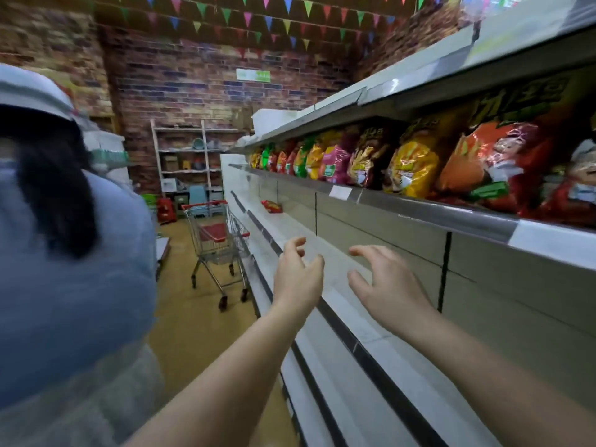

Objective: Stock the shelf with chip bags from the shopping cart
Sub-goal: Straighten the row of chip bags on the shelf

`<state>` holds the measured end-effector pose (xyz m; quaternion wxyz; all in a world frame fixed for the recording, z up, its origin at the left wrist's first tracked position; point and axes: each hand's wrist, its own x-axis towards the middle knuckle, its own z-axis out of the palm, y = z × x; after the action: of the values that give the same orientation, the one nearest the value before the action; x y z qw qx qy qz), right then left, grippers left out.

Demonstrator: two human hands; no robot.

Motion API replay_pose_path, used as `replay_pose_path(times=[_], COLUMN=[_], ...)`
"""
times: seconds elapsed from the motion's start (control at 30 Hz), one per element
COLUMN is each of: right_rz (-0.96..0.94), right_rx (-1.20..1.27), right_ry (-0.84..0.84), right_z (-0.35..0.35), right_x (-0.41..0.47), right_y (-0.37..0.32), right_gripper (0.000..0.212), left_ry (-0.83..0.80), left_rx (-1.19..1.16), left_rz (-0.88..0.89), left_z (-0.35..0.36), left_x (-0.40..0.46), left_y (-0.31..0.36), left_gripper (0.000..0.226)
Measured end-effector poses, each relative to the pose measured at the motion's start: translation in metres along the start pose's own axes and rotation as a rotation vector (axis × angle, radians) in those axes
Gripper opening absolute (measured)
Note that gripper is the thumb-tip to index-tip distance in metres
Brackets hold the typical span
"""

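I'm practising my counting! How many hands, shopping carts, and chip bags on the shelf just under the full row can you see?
Hands: 2, the left hand and the right hand, both holding nothing.
Shopping cart: 1.
Chip bags on that shelf: 1, a red bag lying alone.
Total: 4.

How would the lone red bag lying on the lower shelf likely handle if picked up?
The red bag looks like glossy film, so probably slippery and crinkly. It lies flat rather than puffed, so likely light and floppy. Contents probably crush easily.
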<state>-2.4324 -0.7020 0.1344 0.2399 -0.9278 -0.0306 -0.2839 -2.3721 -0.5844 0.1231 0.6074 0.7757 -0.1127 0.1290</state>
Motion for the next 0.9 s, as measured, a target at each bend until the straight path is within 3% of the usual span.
replay_pose_path(times=[0.53,0.9], right_rz=[0.163,0.118], right_rx=[0.075,0.189], right_ry=[-0.106,-0.166], right_z=[0.147,0.244], right_x=[0.196,0.351], right_y=[0.051,0.082], right_gripper=[0.039,0.038], left_ry=[0.042,0.155], left_rx=[-0.032,0.020], left_rz=[-0.115,-0.110], left_z=[0.005,0.006], left_x=[0.203,0.344], left_y=[-0.097,-0.147], left_gripper=[0.043,0.047])
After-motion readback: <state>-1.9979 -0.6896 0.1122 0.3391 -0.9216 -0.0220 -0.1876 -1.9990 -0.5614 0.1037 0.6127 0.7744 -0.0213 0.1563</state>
